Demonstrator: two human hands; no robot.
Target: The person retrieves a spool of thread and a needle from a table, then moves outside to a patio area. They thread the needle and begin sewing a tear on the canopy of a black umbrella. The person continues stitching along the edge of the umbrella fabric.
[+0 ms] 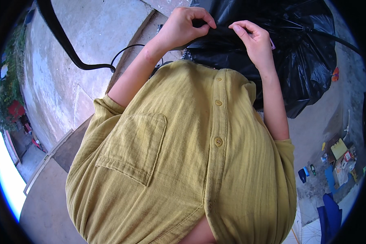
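My left hand (187, 29) is closed, its thumb and index finger brought together in a pinch. My right hand (256, 44) faces it a short gap away, its thumb and fingertips also pinched. Whatever lies between the fingertips is too small or too dark to make out. Behind and below both hands spreads a large sheet or bag of shiny black plastic (301, 77), wrinkled and gathered at the upper right. A small pink thing (272, 44) peeks out beside my right hand, mostly hidden by it.
A black strap (63, 38) hangs at upper left, joined by a thin black cable (128, 48). A pale concrete surface (93, 28) lies to the left. At lower right, a yellow pad (338, 149), small packets and a dark blue cloth (330, 215) lie on the floor.
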